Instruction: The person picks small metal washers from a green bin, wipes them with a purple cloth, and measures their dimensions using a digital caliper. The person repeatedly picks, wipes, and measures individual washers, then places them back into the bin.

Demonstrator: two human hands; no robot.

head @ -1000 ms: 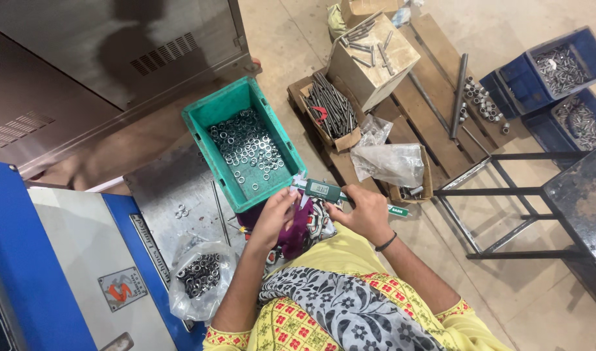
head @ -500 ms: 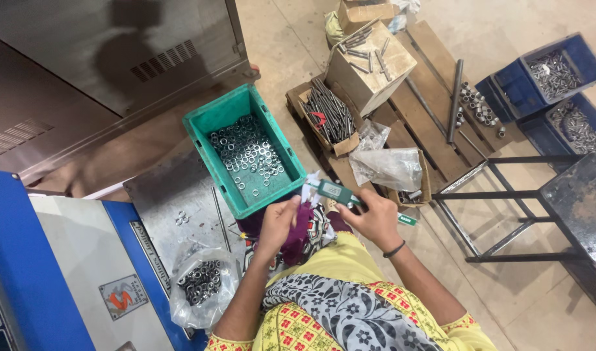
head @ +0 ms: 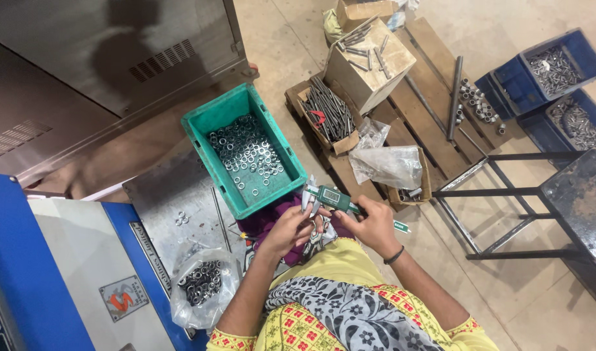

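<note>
While the right hand [head: 375,224] wraps closed around the beam of a green-bodied digital caliper with steel jaws [head: 330,197], the left hand [head: 291,229] is curled just beside the tool's jaw end, fingertips pinched at the jaws; whether a small part sits between them is too small to tell. That caliper lies level over the person's lap, just near of the green plastic crate of steel rings [head: 207,123], which sits on a grey metal plate [head: 168,195]. A purple cloth [head: 269,221] shows under the left hand. To the near left, a clear plastic bag of dark metal rings [head: 204,286] rests at the edge of the plate, beside a blue and grey machine panel [head: 64,273]. Farther right, a wooden pallet [head: 434,97] carries an open cardboard box of long dark rods [head: 330,114], a closed cardboard box with loose bolts on top [head: 369,62], a crumpled clear plastic bag [head: 389,166] and a long steel bar [head: 454,97]. At the far right stand two blue plastic bins of small metal parts [head: 558,71], and near them a black steel-framed stool [head: 571,195].
</note>
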